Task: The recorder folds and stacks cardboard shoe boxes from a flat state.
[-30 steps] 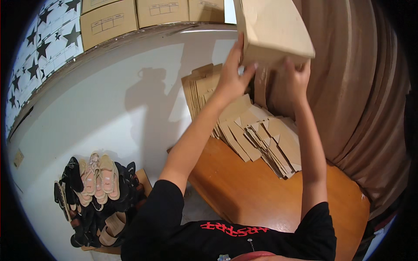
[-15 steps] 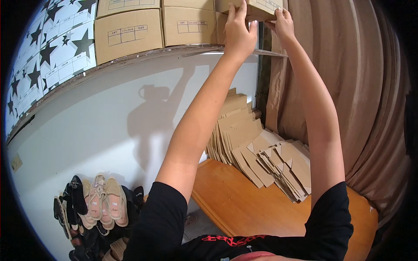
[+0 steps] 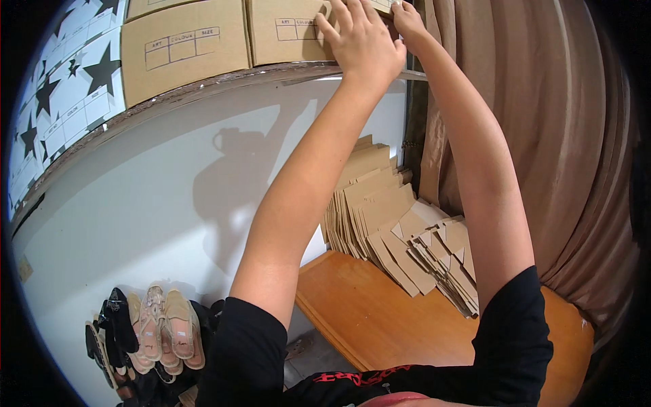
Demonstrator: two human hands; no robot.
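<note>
Both my arms reach up to a high shelf of brown cardboard boxes. My left hand (image 3: 366, 47) is open, its fingers spread over the front of a cardboard box (image 3: 278, 44) with a printed label grid. To its right, my right hand (image 3: 409, 26) has its fingers closed at the corner of another cardboard box (image 3: 383, 5), most of which lies beyond the top edge of the view. A wider-showing cardboard box (image 3: 183, 51) stands to the left, close beside the one under my left hand.
White boxes with black stars (image 3: 74, 88) fill the shelf's left end. Below, flattened cardboard pieces (image 3: 380, 203) lean in a stack on a wooden table (image 3: 380, 319). Shoes (image 3: 159, 332) hang at the lower left. A brown curtain (image 3: 542, 136) borders the right.
The box at the top right has gone mostly out of view. My left hand has shifted left and spread its fingers over a box front; my right hand has moved up and left.
</note>
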